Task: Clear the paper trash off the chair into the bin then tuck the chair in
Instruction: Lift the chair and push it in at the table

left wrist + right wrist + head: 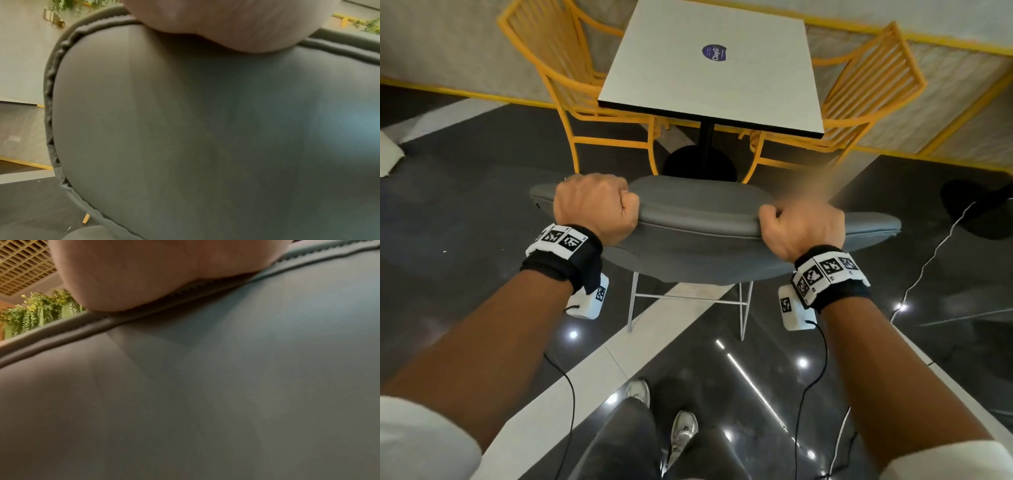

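Note:
A grey padded chair (698, 236) with thin white legs stands in front of me, its back toward me. My left hand (594, 205) grips the top edge of the backrest at its left. On the right of that edge my right hand (803, 226) grips the backrest too. Both wrist views are filled by the grey backrest (205, 129) (205, 394), with the heel of each hand (226, 24) (154, 272) pressed on the piped rim. The seat is hidden behind the backrest. No paper and no bin are in view.
Beyond the chair stands a white square table (712, 65) on a black pedestal base (698, 164). Yellow metal chairs flank it at left (571, 78) and right (859, 96). A white cable (928, 260) trails on the dark glossy floor at right. My shoes (681, 431) are below.

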`<act>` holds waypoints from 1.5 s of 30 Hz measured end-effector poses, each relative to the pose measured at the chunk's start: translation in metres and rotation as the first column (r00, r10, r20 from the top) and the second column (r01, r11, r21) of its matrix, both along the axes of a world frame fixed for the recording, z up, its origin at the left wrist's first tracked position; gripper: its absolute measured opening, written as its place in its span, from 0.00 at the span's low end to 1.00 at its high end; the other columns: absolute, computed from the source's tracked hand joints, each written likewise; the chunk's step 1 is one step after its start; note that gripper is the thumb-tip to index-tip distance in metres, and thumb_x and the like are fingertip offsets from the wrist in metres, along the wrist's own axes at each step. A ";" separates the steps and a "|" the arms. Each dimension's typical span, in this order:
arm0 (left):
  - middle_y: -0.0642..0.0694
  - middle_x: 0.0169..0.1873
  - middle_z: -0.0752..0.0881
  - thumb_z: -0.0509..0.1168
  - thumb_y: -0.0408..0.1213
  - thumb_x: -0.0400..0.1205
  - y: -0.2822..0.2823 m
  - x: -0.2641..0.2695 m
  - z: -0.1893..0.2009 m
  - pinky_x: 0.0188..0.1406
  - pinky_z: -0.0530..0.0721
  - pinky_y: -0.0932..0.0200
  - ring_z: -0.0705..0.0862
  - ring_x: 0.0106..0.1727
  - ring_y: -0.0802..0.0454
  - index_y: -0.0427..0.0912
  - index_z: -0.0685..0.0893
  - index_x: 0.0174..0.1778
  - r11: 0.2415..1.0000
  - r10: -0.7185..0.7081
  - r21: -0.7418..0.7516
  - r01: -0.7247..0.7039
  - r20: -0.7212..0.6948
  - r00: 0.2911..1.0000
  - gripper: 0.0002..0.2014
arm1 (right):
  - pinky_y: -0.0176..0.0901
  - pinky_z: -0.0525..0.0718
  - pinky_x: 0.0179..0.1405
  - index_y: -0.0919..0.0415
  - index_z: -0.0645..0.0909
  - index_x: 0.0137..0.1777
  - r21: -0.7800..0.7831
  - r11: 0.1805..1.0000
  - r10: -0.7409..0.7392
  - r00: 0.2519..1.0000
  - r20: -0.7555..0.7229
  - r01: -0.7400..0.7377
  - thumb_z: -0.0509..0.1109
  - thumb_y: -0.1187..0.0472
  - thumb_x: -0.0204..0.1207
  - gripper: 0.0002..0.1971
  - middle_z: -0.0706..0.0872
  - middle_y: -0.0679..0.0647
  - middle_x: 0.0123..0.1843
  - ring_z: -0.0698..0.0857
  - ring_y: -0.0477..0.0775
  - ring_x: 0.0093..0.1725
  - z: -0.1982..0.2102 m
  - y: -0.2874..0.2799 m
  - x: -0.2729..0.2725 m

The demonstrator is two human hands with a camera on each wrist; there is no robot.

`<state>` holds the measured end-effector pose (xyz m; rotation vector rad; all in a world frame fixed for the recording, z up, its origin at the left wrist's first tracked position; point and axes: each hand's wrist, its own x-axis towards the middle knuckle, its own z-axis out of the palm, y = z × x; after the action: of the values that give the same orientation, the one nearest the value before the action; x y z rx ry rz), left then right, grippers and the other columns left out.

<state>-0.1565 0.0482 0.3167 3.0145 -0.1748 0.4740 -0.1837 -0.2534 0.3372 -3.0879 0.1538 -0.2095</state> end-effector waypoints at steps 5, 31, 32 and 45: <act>0.44 0.25 0.83 0.52 0.45 0.73 0.008 0.037 0.000 0.31 0.61 0.56 0.78 0.28 0.38 0.42 0.84 0.28 1.000 -0.029 -0.010 0.029 0.046 0.999 0.18 | 0.44 0.75 0.30 0.59 0.77 0.23 -0.015 1.000 -0.013 1.000 0.009 0.013 0.53 0.45 0.73 0.24 0.76 0.53 0.22 0.77 0.62 0.25 0.000 0.007 0.034; 0.41 0.22 0.77 0.52 0.44 0.76 0.019 0.187 -0.003 0.26 0.73 0.51 0.74 0.26 0.38 0.40 0.78 0.26 0.994 -0.076 -0.078 0.080 0.046 0.996 0.17 | 0.45 0.74 0.32 0.61 0.76 0.25 0.017 0.999 -0.044 0.997 0.058 0.043 0.55 0.45 0.73 0.23 0.77 0.55 0.23 0.73 0.61 0.24 -0.002 0.017 0.177; 0.41 0.23 0.78 0.52 0.45 0.76 0.019 0.190 -0.003 0.27 0.72 0.51 0.75 0.26 0.38 0.40 0.79 0.27 0.994 -0.076 -0.076 0.080 0.049 0.996 0.18 | 0.45 0.74 0.32 0.61 0.75 0.24 0.017 0.999 -0.043 0.997 0.058 0.042 0.55 0.45 0.74 0.23 0.76 0.55 0.23 0.73 0.61 0.24 -0.002 0.017 0.180; 0.40 0.26 0.80 0.50 0.45 0.78 0.021 0.207 -0.007 0.32 0.65 0.51 0.72 0.28 0.39 0.40 0.79 0.29 0.994 -0.075 -0.070 0.081 0.084 0.994 0.19 | 0.41 0.68 0.28 0.60 0.74 0.24 0.028 0.999 -0.028 0.998 0.049 0.027 0.53 0.46 0.75 0.23 0.76 0.55 0.23 0.71 0.55 0.22 -0.001 0.016 0.196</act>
<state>0.0507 0.0695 0.3099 2.9066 -0.2743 0.5833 0.0121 -0.2371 0.3360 -3.0522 0.1954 -0.2821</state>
